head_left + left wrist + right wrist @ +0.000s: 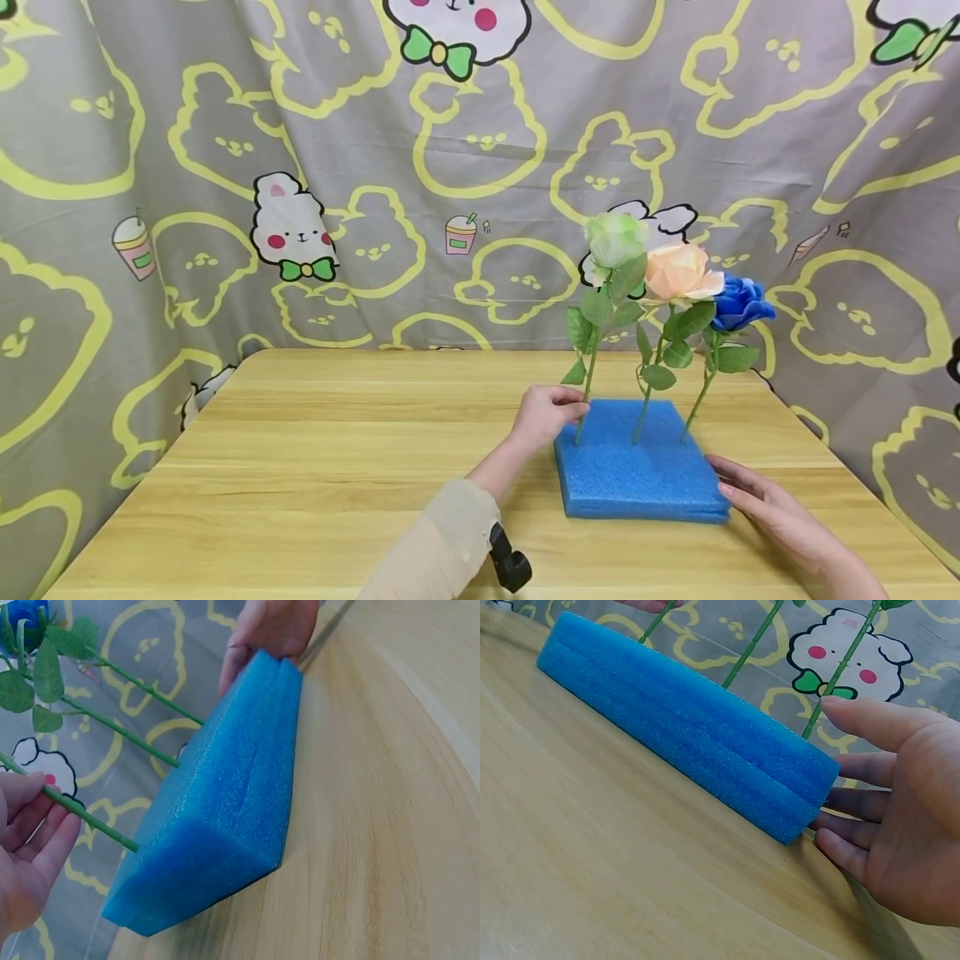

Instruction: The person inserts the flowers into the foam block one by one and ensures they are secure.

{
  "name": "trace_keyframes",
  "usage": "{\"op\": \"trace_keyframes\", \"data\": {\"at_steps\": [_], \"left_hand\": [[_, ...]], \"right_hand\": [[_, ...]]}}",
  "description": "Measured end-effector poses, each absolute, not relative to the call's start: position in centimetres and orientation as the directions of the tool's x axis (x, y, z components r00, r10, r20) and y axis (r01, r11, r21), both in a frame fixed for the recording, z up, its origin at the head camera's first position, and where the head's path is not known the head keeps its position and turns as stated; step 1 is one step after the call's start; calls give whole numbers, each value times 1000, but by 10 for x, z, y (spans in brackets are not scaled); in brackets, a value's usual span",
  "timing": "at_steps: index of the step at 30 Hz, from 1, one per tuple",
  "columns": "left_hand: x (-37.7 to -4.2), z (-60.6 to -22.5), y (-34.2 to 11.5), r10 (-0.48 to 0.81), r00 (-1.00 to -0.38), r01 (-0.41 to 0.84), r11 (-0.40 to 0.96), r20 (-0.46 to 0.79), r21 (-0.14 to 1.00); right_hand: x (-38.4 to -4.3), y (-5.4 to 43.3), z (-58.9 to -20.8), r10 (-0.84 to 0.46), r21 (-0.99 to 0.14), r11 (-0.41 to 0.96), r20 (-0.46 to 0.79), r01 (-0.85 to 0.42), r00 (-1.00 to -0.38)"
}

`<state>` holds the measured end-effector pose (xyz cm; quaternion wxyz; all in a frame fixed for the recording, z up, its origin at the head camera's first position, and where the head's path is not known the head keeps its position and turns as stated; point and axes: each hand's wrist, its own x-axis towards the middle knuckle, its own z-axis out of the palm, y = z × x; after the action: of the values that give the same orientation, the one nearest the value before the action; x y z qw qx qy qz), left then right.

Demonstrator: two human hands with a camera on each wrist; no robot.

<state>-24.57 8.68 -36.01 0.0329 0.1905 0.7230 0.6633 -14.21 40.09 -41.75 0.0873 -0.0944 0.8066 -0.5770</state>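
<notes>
Three artificial roses stand with their stems in a blue foam block (pixel 637 483): a pale green-white rose (pixel 615 240) on the left, a peach rose (pixel 681 273) in the middle and a blue rose (pixel 741 302) leaning right. Low on the green-white rose's stem (pixel 90 819), just above the foam, my left hand (pixel 551 417) pinches it between thumb and fingers. My right hand (pixel 772 508) rests against the block's right side; in the right wrist view its fingers (pixel 855 802) lie fairly straight along that end, the thumb raised above the top edge.
The block sits on the right part of a wooden table (pixel 300 467). Behind the table hangs a grey patterned curtain (pixel 360 167), close to the blooms. A black strap end (pixel 510 562) sticks out from the left sleeve (pixel 442 533).
</notes>
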Motion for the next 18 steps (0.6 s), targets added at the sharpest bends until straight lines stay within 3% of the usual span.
{"op": "trace_keyframes", "data": {"at_steps": [8, 14, 18], "left_hand": [[-252, -364, 83, 373, -909, 253, 138, 186, 958], [-254, -366, 61, 382, -910, 262, 230, 161, 937], [-257, -363, 31, 376, -907, 311, 299, 188, 902]], "right_hand": [[-148, 405, -417, -316, -972, 196, 63, -130, -947], [-149, 411, -414, -373, -992, 90, 52, -92, -926], [-151, 414, -404, -397, -982, 146, 51, -118, -916]]}}
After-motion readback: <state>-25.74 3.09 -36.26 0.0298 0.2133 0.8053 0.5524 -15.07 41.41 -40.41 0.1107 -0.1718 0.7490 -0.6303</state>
